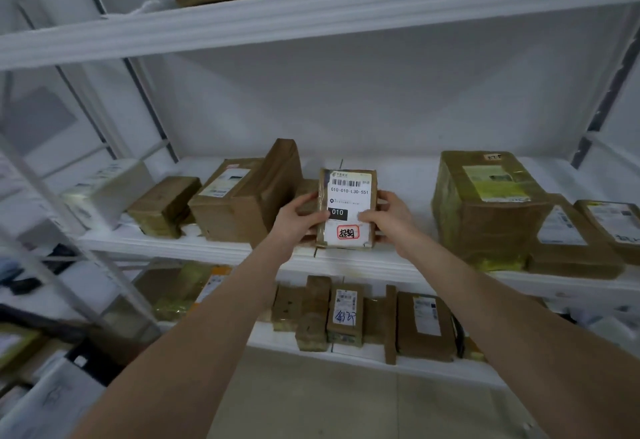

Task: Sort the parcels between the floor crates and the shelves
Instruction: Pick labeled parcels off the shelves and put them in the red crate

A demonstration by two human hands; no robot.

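Both hands, brown parcel — white-labelled, upright

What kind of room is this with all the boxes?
Probably a parcel sorting or storage room. White shelves hold many taped brown parcels with printed labels, and both hands hold a small parcel with a barcode label.

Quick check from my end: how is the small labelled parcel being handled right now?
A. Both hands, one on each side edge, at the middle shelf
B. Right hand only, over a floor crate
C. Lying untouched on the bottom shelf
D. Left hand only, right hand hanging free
A: the left hand and right hand grip opposite side edges of the small labelled parcel, upright at the front of the middle shelf.
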